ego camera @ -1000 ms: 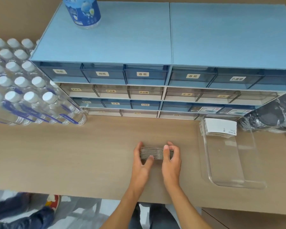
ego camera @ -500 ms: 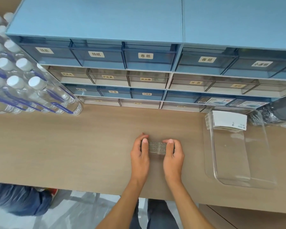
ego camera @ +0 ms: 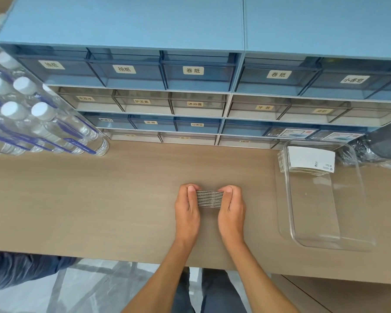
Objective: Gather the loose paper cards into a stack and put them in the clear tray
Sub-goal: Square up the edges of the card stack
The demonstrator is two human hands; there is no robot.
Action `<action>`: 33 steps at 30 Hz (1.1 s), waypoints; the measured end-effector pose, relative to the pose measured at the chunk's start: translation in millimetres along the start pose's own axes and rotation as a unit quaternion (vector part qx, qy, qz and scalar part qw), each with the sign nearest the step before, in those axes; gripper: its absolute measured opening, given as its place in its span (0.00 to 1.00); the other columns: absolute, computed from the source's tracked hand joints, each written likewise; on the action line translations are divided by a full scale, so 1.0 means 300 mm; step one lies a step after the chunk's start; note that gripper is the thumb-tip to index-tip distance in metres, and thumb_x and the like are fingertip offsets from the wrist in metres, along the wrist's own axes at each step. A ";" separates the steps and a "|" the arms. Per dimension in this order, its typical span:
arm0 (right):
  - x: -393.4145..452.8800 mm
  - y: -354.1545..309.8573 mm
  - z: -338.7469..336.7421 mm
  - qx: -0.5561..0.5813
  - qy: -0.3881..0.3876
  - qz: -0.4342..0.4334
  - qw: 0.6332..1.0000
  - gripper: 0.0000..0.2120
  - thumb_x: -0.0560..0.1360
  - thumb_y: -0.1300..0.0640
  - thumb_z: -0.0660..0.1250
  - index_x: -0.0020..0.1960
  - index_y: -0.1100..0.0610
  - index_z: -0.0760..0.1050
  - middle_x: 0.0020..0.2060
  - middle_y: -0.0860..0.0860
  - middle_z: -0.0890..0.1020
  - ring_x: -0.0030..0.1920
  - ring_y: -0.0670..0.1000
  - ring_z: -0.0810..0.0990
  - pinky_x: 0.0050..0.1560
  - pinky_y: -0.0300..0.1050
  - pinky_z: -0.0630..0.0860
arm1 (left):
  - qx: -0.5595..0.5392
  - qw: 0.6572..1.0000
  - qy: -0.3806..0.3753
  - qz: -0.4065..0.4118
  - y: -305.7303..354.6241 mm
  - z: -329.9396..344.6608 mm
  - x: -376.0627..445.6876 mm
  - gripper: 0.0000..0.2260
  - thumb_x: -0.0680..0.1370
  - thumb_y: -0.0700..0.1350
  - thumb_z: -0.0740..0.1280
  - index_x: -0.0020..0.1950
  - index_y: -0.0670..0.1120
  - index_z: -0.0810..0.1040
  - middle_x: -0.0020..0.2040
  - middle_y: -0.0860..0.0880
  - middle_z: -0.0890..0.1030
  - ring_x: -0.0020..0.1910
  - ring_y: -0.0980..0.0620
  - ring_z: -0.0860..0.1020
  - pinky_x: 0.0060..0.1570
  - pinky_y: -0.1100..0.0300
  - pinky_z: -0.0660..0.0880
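Both our hands are clamped on the stack of paper cards [ego camera: 210, 199]: our left hand [ego camera: 187, 212] presses its left end and our right hand [ego camera: 231, 213] its right end, thumbs lying over the top edges. We hold the stack on edge, so the striped edges of the cards face up, at the middle of the wooden table [ego camera: 99, 199], nearer its front edge than the back.

Well apart from the stack, by the table's right edge, we see the clear tray [ego camera: 352, 242]. At its far end a second bundle of white cards [ego camera: 309, 160] leans against the wall; the rest of the tray floor is bare.

Along the back edge stands a blue drawer cabinet [ego camera: 131, 21] with labelled drawers in blue and clear rows. At the back left corner we see a wrapped pack of water bottles [ego camera: 38, 123] with white caps, and at the back right something dark in a plastic bag [ego camera: 384, 145].
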State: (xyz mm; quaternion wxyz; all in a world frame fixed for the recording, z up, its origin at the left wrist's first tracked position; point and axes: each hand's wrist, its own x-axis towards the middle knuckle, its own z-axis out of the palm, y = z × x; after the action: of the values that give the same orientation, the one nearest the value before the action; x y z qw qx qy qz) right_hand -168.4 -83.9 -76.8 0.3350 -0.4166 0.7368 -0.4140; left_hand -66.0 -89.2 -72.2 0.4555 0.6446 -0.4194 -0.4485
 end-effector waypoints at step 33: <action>-0.004 0.030 0.004 -0.006 0.011 -0.004 1.000 0.13 0.78 0.57 0.53 0.46 0.60 0.74 0.42 0.54 0.80 0.44 0.53 0.78 0.46 0.36 0.72 | 0.071 0.977 -0.198 -0.026 0.001 -0.096 0.017 0.23 0.68 0.52 0.74 0.61 0.53 0.72 0.57 0.54 0.77 0.55 0.60 0.76 0.54 0.71 0.72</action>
State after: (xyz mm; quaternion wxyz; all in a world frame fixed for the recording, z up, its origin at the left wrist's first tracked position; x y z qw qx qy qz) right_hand -170.0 -80.4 -85.3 0.3225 -0.4170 0.7412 -0.4156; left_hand -37.1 -88.0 -67.7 0.3044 0.5845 -0.5154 -0.5478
